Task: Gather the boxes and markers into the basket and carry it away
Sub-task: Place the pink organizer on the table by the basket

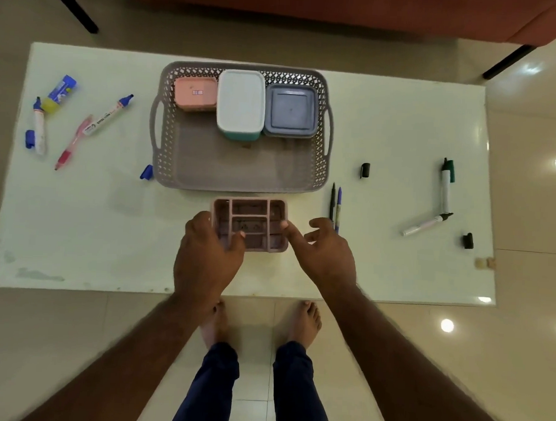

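While both hands close on the pink divided tray [249, 223], just this side of the basket [240, 163], gathering of boxes looks part done. Left hand [208, 255] curled round the tray's left wall, thumb inside a compartment. Right hand [324, 254] spread loosely, one fingertip touching the tray's right edge, other fingers holding nothing. Next move, by judgement: firm the right-side grip, lift, set down in the basket's bare near half. Farther in, against the basket's back wall: peach box [195, 95], white box [241, 102], grey box [291, 111]. Left of the basket, well apart, markers [107, 114] not yet gathered; right of it, two pens [335, 207] and more markers [445, 187], loose caps [365, 170] between.
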Available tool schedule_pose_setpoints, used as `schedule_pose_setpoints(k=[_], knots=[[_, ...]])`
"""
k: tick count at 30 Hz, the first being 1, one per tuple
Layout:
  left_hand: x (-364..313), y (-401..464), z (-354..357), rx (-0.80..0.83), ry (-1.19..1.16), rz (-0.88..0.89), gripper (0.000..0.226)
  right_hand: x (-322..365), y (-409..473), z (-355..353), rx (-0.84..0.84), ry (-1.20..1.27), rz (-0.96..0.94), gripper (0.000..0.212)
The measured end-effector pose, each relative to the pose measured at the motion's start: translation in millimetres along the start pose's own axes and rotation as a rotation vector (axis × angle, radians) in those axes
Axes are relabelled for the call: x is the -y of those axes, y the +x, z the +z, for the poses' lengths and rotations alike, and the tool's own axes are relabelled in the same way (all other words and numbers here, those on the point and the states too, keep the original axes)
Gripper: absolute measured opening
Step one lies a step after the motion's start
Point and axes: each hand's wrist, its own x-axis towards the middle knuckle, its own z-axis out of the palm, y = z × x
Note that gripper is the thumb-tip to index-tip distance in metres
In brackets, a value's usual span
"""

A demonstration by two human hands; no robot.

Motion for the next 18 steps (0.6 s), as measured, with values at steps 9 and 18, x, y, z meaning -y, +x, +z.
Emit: schedule_pose_setpoints(k=[9,18], knots=[[-9,15,-8,-0.023,-0.009,-0.095,0.068,-24,23,-23,-0.069,0.066,0.024,0.06],[-12,27,-17,-0.052,0.048,-0.069,0.065,-26,27,-15,-0.104,0.106,0.021,0.046]])
